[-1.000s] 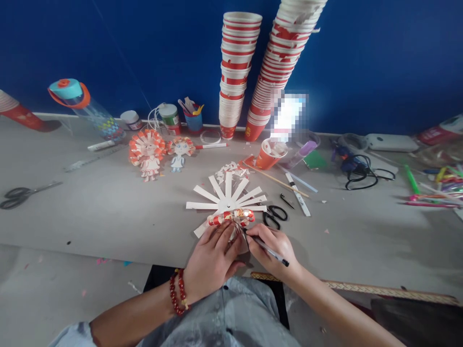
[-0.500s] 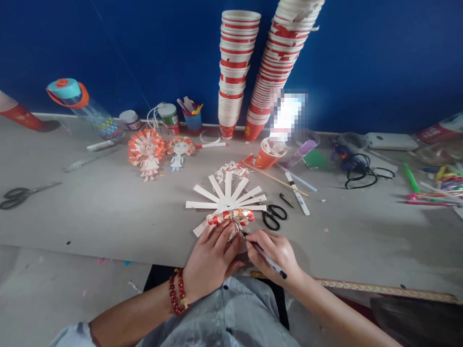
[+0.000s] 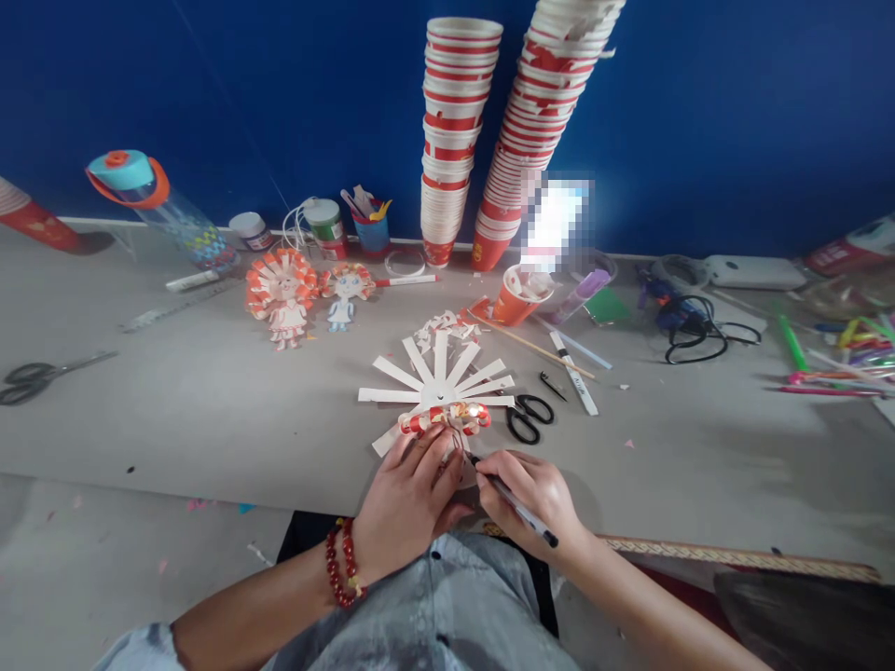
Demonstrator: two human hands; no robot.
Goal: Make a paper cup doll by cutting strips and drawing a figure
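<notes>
My left hand (image 3: 411, 489) lies flat with fingers stretched, pressing down a white paper piece (image 3: 470, 473) with dark drawn lines, mostly hidden beneath it. At its top edge runs a curled red-and-white band (image 3: 445, 418). My right hand (image 3: 537, 494) grips a pen (image 3: 523, 513), its tip low at the paper beside my left fingers. Just beyond, a white paper cup cut into spread strips (image 3: 439, 373) lies flat, partly covered by the band. Black-handled scissors (image 3: 528, 419) rest to the right, blades hidden under the strips.
Paper scraps (image 3: 447, 328) lie behind the strips. Two paper dolls (image 3: 283, 298) are at left. Tall cup stacks (image 3: 451, 140) lean by the blue wall. A cup of scraps (image 3: 518, 296), a white marker (image 3: 574, 375) and a wooden stick (image 3: 531, 343) sit ahead; other scissors (image 3: 42, 377) lie far left.
The pen tip and my right hand have shifted very slightly down over the paper. My left hand stays in place.
</notes>
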